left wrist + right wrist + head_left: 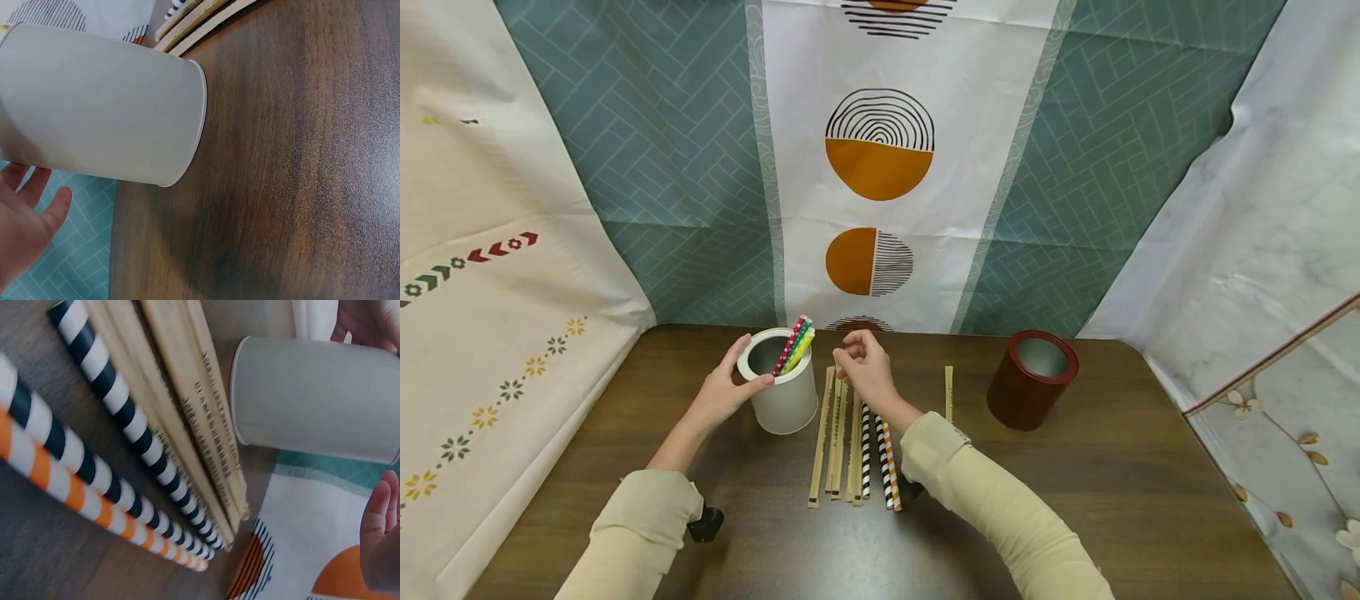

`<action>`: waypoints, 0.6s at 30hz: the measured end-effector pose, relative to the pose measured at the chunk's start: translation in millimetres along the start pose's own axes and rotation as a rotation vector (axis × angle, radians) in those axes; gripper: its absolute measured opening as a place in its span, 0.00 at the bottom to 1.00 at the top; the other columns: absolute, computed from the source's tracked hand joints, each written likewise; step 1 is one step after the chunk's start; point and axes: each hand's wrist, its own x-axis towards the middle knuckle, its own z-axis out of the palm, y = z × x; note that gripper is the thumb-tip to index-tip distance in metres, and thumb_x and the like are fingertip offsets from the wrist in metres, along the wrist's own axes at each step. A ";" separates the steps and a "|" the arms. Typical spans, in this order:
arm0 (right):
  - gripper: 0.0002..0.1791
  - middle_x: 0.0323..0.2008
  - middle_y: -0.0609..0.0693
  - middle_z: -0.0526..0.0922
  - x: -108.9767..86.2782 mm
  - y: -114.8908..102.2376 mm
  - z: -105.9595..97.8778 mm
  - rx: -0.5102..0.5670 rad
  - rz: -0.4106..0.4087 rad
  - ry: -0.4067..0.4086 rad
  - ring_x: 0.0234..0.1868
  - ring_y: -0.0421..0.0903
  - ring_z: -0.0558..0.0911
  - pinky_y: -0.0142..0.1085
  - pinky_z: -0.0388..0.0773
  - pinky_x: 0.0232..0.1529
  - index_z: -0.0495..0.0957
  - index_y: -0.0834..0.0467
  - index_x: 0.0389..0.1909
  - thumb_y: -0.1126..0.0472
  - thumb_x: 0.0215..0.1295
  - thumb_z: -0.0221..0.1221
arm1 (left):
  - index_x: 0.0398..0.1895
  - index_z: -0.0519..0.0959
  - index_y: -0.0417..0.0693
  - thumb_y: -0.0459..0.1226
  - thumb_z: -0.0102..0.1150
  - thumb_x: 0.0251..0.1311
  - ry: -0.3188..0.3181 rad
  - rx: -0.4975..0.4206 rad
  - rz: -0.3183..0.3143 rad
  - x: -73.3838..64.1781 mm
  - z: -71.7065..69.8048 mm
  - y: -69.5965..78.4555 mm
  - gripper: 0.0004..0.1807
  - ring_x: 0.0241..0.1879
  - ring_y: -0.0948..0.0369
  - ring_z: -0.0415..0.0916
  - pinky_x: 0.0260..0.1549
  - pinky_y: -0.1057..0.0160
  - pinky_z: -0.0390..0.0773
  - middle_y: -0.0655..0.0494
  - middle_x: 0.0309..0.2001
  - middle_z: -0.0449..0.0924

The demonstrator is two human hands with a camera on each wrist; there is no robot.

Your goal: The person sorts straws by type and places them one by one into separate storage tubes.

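Note:
My left hand (724,390) holds the white canister (786,407) near its rim, thumb in front and fingers on the far left side. Dotted paper straws (793,348) in red, green and yellow lean inside it, their tops above the rim. To its right, my right hand (867,371) hovers over the far ends of several slim brown paper-wrapped sticks (837,442). Its fingers are loosely bent, and nothing shows between them. Beside those sticks lie black-and-white striped straws (134,431) and an orange-and-white striped straw (75,499).
A dark red canister (1032,383) stands at the right, its top uncovered. One more brown wrapped stick (949,392) lies between it and my right hand, partly hidden by the sleeve. Behind the wooden table (1075,517) hangs a patterned cloth (700,167).

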 end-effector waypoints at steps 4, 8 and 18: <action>0.12 0.33 0.69 0.75 3.4 16.8 -8.7 0.008 0.031 0.005 0.18 0.37 0.75 0.32 0.75 0.22 0.66 0.65 0.42 0.65 0.60 0.53 | 0.69 0.41 0.53 0.48 0.59 0.51 -0.006 0.003 -0.009 -0.2 0.0 0.0 0.47 0.67 0.46 0.42 0.58 0.39 0.50 0.45 0.69 0.44; 0.12 0.35 0.69 0.75 7.8 39.7 -16.0 -0.006 0.058 0.013 0.17 0.37 0.75 0.38 0.77 0.24 0.67 0.62 0.42 0.62 0.60 0.54 | 0.69 0.40 0.53 0.49 0.58 0.52 -0.010 0.007 -0.017 -0.3 -0.2 0.6 0.48 0.67 0.46 0.42 0.58 0.38 0.50 0.45 0.69 0.43; 0.15 0.28 0.54 0.75 7.3 67.5 -31.3 -0.053 0.142 -0.012 0.17 0.39 0.74 0.35 0.75 0.21 0.67 0.61 0.44 0.61 0.59 0.56 | 0.69 0.40 0.54 0.49 0.58 0.52 -0.009 0.009 -0.022 -0.6 -0.1 1.5 0.47 0.67 0.46 0.43 0.58 0.38 0.51 0.46 0.69 0.43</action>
